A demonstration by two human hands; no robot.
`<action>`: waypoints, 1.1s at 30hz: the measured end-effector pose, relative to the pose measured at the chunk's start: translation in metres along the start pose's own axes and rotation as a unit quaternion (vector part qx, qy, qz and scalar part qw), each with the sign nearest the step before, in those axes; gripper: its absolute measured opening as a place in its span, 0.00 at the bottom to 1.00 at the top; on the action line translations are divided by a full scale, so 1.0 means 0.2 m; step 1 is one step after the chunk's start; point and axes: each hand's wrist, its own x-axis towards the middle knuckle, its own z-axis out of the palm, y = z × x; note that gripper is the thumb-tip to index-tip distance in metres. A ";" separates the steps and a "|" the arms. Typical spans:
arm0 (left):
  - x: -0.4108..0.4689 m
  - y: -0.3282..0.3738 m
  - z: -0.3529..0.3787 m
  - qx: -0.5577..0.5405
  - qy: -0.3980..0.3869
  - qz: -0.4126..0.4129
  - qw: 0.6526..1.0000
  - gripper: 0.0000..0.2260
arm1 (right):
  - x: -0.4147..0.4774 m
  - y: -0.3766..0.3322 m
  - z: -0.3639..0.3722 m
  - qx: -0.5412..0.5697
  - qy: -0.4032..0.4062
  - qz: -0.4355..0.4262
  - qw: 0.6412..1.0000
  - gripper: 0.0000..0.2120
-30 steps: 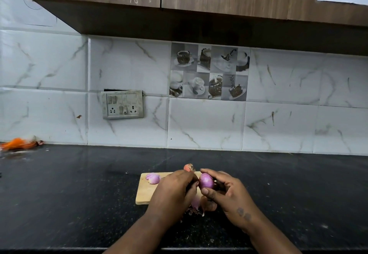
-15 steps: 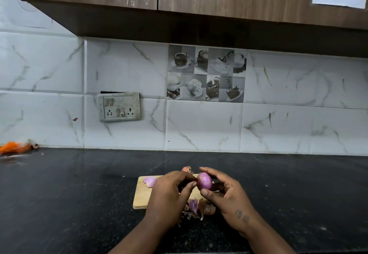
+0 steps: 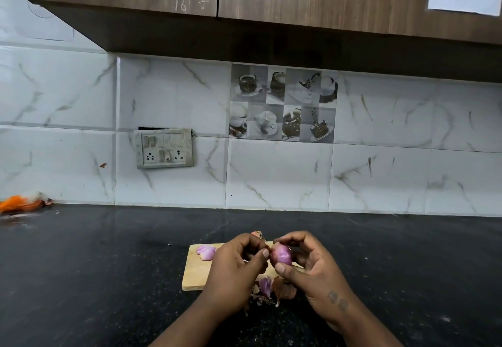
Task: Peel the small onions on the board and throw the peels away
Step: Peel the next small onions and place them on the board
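Above the wooden cutting board (image 3: 194, 274) on the black worktop (image 3: 81, 265), the right hand (image 3: 309, 268) has its grip closed around a small purple onion (image 3: 282, 255), thumb below and fingers behind. The left hand (image 3: 236, 265) pinches at the onion's left side. A peeled onion (image 3: 206, 251) lies on the board's far left corner; loose peels (image 3: 271, 289) sit by its near edge.
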 end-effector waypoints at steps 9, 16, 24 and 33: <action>0.00 0.01 0.00 -0.039 0.003 -0.014 0.999 0.04 | 0.00 -0.02 0.01 -0.045 0.020 0.027 0.998 0.22; 0.02 -0.03 -0.02 -0.033 0.036 -0.058 0.997 0.05 | 0.01 0.00 -0.02 -0.020 0.013 -0.004 1.000 0.25; -0.01 -0.03 -0.01 0.205 0.029 0.060 0.976 0.05 | 0.01 0.00 -0.01 -0.007 0.026 0.018 0.999 0.25; 0.00 -0.05 -0.01 0.177 0.055 0.210 0.960 0.13 | 0.01 -0.01 -0.01 -0.021 0.014 0.028 0.999 0.20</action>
